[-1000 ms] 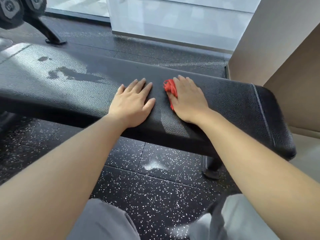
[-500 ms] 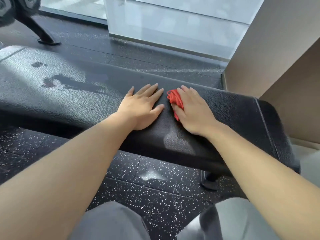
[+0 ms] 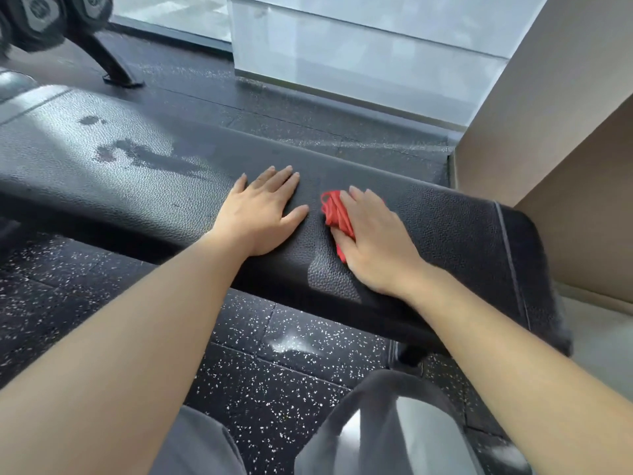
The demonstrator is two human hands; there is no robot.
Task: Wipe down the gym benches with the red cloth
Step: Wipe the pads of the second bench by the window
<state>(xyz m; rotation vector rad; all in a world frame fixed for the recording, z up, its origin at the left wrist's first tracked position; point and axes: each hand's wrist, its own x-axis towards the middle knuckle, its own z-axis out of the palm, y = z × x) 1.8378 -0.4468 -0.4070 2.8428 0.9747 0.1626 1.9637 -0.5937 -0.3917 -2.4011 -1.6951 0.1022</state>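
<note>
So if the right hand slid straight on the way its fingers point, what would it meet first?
Likely nothing: the right hand, pressing the red cloth, points at the far edge of the bench, with floor beyond. The left hand lies off to the side.

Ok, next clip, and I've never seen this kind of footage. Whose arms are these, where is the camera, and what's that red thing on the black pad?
No machine here: the one camera sits on a person's head and looks forward and down, so both bare arms are the wearer's own. The long black padded surface is a gym bench. The left hand lies flat on it and holds nothing. The right hand presses a crumpled red cloth onto the padding; much of the cloth is hidden under the hand. Further left on the bench are dark, wet-looking patches. Below is speckled black floor, and the grey at the bottom is the person's trousers.
</note>
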